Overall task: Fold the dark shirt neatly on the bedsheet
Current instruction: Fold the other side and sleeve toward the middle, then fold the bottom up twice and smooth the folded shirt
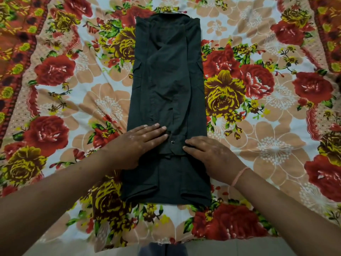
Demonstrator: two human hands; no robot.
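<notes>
From my feed, the bedsheet (258, 145) runs off the frame at 9, 12 and 3 o'clock. Both forearms are cut off at 6. The shirt (168, 80) hides its sleeves and front; the collar at 12 is indistinct.

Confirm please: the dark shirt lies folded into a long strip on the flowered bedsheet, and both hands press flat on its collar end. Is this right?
Not quite. In the head view the left hand and right hand press flat near the hem end of the dark shirt; the collar lies at the far end. The rest holds, flowered bedsheet included.
</notes>
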